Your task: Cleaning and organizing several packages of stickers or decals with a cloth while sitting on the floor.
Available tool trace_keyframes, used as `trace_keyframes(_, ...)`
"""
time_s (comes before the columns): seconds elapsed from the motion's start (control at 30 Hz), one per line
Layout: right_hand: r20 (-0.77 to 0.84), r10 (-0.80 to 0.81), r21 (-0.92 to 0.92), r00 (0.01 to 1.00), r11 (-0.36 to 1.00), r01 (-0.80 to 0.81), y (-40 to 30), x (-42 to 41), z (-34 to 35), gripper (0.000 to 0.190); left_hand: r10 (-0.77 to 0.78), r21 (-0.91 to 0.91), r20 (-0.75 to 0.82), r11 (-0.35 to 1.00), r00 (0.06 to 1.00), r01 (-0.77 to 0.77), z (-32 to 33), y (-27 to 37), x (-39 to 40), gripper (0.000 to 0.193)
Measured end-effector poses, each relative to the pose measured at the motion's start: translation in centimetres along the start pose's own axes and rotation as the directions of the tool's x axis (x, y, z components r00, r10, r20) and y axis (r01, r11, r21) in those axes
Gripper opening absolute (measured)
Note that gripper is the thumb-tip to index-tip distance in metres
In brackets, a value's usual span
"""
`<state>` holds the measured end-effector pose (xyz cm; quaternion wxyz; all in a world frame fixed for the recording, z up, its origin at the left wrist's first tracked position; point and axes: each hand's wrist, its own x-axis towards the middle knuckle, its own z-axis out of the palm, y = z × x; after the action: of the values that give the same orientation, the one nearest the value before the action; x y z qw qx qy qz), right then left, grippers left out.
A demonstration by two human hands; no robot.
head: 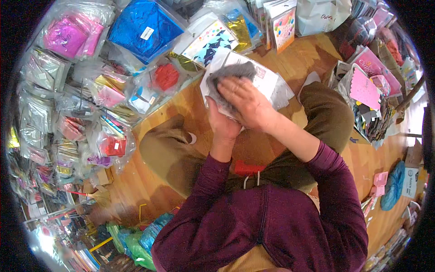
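Before my crossed legs, my left hand (222, 119) supports a white printed package (268, 80) from its lower left side, palm up. A dark grey cloth (234, 71) lies bunched on the package, and my right hand (246, 100) presses on it with the fingers laid flat. The right hand is a little blurred. A printed code shows on the package beside the cloth. Clear plastic film (283, 93) sticks out at the package's right edge. The fingertips of my left hand are partly hidden by the cloth and package.
Bagged foil goods, a blue foil package (146, 29) and a bagged red item (166, 77) among them, crowd the left and top. A box of party cards with a pink scalloped card (365, 87) stands at the right. A white bag (323, 17) stands at the top right. Green plastic bags (139, 250) lie lower left.
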<state>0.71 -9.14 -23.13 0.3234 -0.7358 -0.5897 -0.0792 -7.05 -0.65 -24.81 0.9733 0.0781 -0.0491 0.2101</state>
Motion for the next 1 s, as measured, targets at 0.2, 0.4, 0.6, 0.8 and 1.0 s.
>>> trace_keyframes(0.2, 0.042, 0.793, 0.539, 0.608, 0.494, -0.682, 7.2, 0.3, -2.1, 0.024, 0.026, 0.271, -0.081, 0.963, 0.996, -0.003, 1.2, 0.9, -0.2, 0.055)
trace_keyframes(0.4, -0.331, 0.461, 0.309, 0.823, 0.877, -0.367, 5.5, -1.1, -2.5, 0.055, 0.105, 0.170, -0.050, 0.981, 0.993, -0.095, 1.8, 3.4, 0.0, 0.052)
trace_keyframes(0.6, -0.290, 0.199, -0.049, 0.936, 0.974, -0.222, 1.2, -0.8, -2.3, 0.061, 0.194, 0.465, -0.201, 0.882, 0.960, -0.081, 2.1, 3.2, -0.4, 0.054)
trace_keyframes(0.8, -0.160, 0.173, 0.078, 0.972, 0.984, -0.162, 2.2, -1.3, -1.0, 0.039, 0.081, 0.568, -0.127, 0.823, 0.989, 0.006, 2.4, 3.2, -0.4, 0.065)
trace_keyframes(1.0, 0.234, 0.605, 0.878, 0.761, 0.204, -0.433, 2.8, -0.7, -3.5, 0.029, 0.372, 0.988, 0.123, 0.037, 0.920, -0.147, 4.8, 6.5, 2.6, 0.061)
